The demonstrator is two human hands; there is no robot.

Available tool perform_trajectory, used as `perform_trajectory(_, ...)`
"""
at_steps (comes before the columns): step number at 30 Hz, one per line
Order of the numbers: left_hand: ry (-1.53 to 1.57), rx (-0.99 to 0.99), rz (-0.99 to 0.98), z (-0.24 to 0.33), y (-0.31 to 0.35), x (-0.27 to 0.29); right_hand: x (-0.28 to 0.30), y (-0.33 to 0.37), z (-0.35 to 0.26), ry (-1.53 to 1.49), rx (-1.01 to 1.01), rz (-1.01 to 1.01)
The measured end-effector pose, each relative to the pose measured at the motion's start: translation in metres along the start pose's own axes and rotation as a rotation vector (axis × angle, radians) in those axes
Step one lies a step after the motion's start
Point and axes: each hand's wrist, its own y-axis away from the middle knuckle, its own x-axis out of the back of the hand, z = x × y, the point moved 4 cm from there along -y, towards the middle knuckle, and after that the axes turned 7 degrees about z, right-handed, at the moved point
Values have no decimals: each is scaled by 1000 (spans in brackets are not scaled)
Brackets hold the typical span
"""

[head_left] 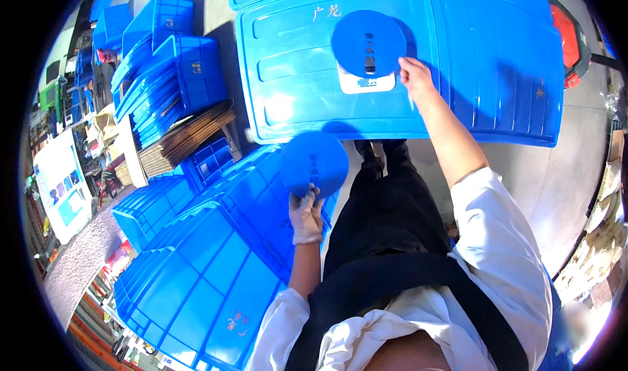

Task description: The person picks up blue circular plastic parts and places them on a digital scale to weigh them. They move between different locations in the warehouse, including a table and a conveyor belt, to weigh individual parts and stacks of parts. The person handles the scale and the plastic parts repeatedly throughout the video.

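My left hand (306, 217), in a pale glove, grips the lower edge of a round blue disc (314, 161) with dark marks down its middle. That disc hangs beside the near left corner of the big blue lid. Farther off, above the lid, a second round blue disc (369, 40) has similar dark marks. My right hand (416, 78), which looks bare, is closed at its right edge, fingers pinched together. Partly hidden under this disc is a white square-cornered item (366, 86) with some blue on it.
The large ribbed blue plastic lid (314, 109) spans the area before me. Big blue bins (190, 266) stand at my left. Beyond them are stacked blue crates (199, 70) and flattened cardboard (190, 145). A red and black object (568, 40) stands at the far right.
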Motion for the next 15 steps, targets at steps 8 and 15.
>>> perform_trajectory(8,264,-2,-404,29,-91,-178,197,146,25,-359,-39,87)
perform_trajectory(15,354,83,-338,7,-131,-278,265,258,80,-298,-152,387)
